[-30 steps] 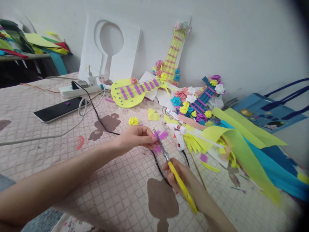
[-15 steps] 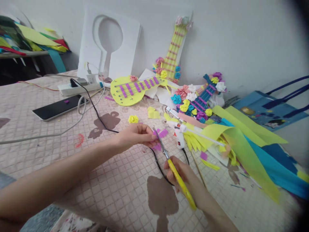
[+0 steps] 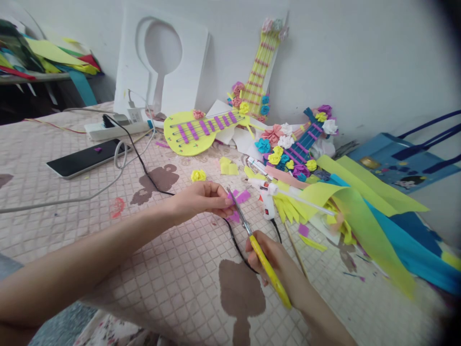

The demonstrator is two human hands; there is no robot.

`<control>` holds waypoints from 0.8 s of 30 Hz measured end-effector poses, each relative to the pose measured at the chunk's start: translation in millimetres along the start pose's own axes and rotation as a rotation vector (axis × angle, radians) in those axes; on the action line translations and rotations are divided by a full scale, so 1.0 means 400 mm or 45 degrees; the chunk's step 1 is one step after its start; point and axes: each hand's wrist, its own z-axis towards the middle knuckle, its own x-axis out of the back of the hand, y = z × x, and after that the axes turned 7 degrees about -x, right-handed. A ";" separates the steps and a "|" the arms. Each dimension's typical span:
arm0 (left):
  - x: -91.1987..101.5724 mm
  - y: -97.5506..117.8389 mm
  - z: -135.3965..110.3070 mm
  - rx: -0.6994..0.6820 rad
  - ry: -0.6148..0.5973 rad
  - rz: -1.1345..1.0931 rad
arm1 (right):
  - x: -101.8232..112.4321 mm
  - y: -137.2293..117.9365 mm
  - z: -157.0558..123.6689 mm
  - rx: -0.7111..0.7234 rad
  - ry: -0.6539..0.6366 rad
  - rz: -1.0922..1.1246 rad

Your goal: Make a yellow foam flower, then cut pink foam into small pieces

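My right hand (image 3: 268,257) is closed on a pair of scissors (image 3: 264,262) with yellow handles, their blades pointing up and left. The blade tips lie right at the fingertips of my left hand (image 3: 211,199), which pinches a small piece of purple paper (image 3: 229,197). Most of that piece is hidden by the fingers and blades. More purple paper pieces (image 3: 242,196) lie on the table just behind the blades. Beyond my left hand sit a yellow paper flower (image 3: 198,175) and some yellow paper squares (image 3: 229,166).
A white glue gun (image 3: 267,202) lies right of the blades, its black cord running under my hands. Yellow crepe paper (image 3: 360,211) spreads rightward. Decorated paper instruments (image 3: 190,134) stand behind. At left are a phone (image 3: 86,158) and a power strip (image 3: 118,129); a blue bag (image 3: 406,158) is far right.
Both hands stay almost in place, with the scissors still at the left fingertips. The whole view has shifted very slightly.
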 end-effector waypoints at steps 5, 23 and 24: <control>-0.001 0.004 0.000 0.009 0.001 0.007 | -0.001 -0.005 0.001 -0.011 0.031 -0.028; -0.020 -0.023 -0.007 0.105 -0.091 0.028 | -0.008 0.004 0.018 -0.119 0.038 0.357; -0.027 -0.031 -0.010 0.138 -0.129 0.042 | -0.009 0.007 0.020 -0.107 0.040 0.416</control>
